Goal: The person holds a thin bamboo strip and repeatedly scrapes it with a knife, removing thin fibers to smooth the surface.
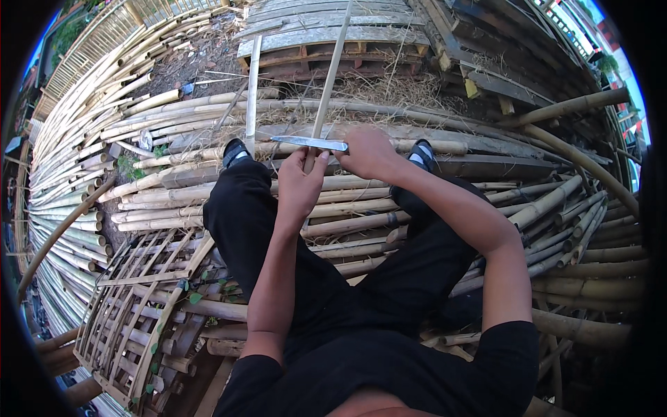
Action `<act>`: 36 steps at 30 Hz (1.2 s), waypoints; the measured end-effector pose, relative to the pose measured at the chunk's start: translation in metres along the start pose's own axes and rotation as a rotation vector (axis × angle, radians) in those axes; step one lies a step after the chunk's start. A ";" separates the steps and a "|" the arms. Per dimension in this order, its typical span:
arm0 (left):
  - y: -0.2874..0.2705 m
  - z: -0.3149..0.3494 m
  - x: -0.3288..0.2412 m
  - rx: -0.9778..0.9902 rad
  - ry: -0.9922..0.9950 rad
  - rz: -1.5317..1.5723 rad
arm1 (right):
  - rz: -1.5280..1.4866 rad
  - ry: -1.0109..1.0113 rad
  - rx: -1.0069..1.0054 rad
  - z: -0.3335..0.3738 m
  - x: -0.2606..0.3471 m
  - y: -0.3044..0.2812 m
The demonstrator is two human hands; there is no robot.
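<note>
A long bamboo strip (pixel 330 83) runs up and away from my left hand (pixel 301 182), whose fingers are wrapped round its near end. In my right hand (pixel 372 153) is a knife (pixel 310 142); its handle is hidden in the closed fist. The shiny blade points left and lies across the strip, just above my left fingers. Whether the edge bites into the bamboo I cannot tell. Another flat bamboo strip (pixel 253 94) stands to the left, apart from both hands.
Bamboo poles (pixel 354 207) lie crosswise under my legs. More poles (pixel 76 163) are stacked at the left. A wooden pallet (pixel 333 36) with straw (pixel 389 94) near it lies ahead. A lattice panel (pixel 132 326) is at the lower left, and a slanting pole (pixel 570 108) juts out at the right.
</note>
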State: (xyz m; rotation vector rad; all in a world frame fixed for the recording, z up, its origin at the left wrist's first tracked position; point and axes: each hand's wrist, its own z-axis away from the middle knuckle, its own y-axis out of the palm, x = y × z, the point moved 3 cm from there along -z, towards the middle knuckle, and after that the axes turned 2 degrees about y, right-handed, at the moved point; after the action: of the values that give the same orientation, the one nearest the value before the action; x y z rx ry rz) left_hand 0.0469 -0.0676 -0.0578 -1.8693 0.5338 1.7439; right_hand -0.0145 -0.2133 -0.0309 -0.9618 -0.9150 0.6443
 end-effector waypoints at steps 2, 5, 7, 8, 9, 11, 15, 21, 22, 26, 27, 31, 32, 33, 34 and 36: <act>0.003 0.002 -0.009 -0.005 -0.005 -0.137 | 0.002 0.026 -0.030 -0.003 -0.005 0.008; 0.008 0.007 -0.023 -0.072 0.003 -0.254 | 0.016 0.062 -0.013 -0.011 -0.005 0.015; 0.008 0.008 -0.022 -0.071 0.005 -0.278 | 0.030 0.062 0.010 -0.017 -0.004 0.015; 0.008 0.008 -0.021 -0.069 0.007 -0.290 | 0.036 0.048 0.016 -0.019 -0.003 0.015; 0.007 0.010 -0.021 -0.082 0.002 -0.278 | 0.043 0.036 0.023 -0.022 -0.003 0.015; 0.004 0.010 -0.017 -0.065 -0.014 -0.315 | 0.075 0.021 0.065 -0.028 -0.003 0.016; 0.004 0.010 -0.011 -0.055 -0.020 -0.288 | 0.057 0.015 0.064 -0.039 -0.007 0.017; -0.001 0.010 -0.002 -0.055 -0.033 -0.362 | 0.144 -0.016 0.022 -0.056 -0.012 0.009; -0.001 0.001 -0.006 -0.068 -0.001 -0.374 | 0.160 0.017 -0.016 -0.068 -0.017 -0.005; -0.004 0.013 -0.010 -0.039 0.036 -0.425 | 0.159 0.136 -0.127 -0.070 -0.051 -0.027; 0.000 0.008 -0.011 -0.029 0.049 -0.382 | 0.159 0.149 -0.164 -0.069 -0.052 -0.033; -0.002 0.015 -0.013 -0.002 0.011 -0.358 | 0.166 0.173 -0.131 -0.066 -0.053 -0.030; -0.003 0.016 -0.013 -0.010 -0.001 -0.367 | 0.128 0.168 -0.128 -0.064 -0.054 -0.025; -0.002 0.017 -0.014 -0.018 -0.014 -0.376 | 0.089 0.161 -0.125 -0.062 -0.056 -0.019; -0.002 0.018 -0.016 -0.027 -0.029 -0.381 | 0.055 0.156 -0.118 -0.059 -0.056 -0.013; -0.004 0.015 -0.018 -0.035 -0.017 -0.363 | -0.203 0.197 0.104 -0.057 -0.056 0.004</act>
State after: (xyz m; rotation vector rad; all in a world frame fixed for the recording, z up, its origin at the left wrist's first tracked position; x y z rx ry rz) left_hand 0.0360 -0.0566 -0.0400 -1.8379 0.1439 1.5332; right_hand 0.0081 -0.2793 -0.0699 -0.8114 -0.7840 0.4123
